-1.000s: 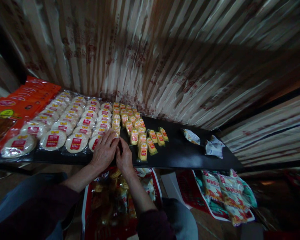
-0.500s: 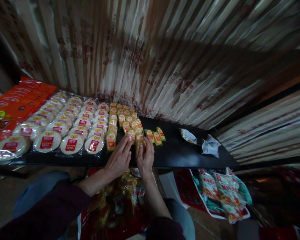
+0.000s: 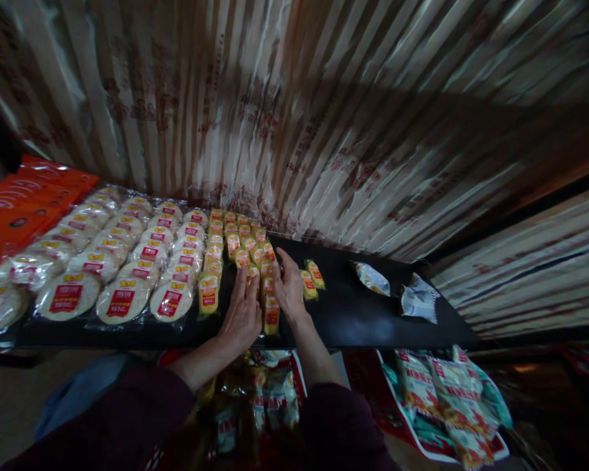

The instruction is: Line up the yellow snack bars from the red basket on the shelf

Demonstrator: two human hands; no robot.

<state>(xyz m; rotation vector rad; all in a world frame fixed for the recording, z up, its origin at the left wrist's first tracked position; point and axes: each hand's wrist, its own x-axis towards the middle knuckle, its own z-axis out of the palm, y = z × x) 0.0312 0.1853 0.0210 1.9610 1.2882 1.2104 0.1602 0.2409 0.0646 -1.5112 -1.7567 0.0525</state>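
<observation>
Small yellow wrapped snack packets (image 3: 209,292) with red labels stand in overlapping rows on a black shelf (image 3: 343,314). My left hand (image 3: 243,314) lies over the front of a middle row, its fingers stretched out and touching the packets. My right hand (image 3: 288,291) is against the right side of the rows, fingers extended and thumb apart. Between the hands, one row ends in a front packet (image 3: 271,317) near the shelf edge. Two loose yellow packets (image 3: 308,284) lie just right of my right hand. The packets directly under my fingers are partly hidden.
Round rice crackers (image 3: 122,301) in clear wrap fill rows at left, beside orange bags (image 3: 24,203). Two white packets (image 3: 417,297) lie at right. Below are a basket of snacks (image 3: 255,399) and a red basket (image 3: 422,451) with white-and-red bags. A striped plastic sheet (image 3: 275,118) hangs behind.
My right hand has shifted to the far side along the packets, and the row's front packet now shows. Of the three loose packets at right, two remain visible. The view has shifted slightly.
</observation>
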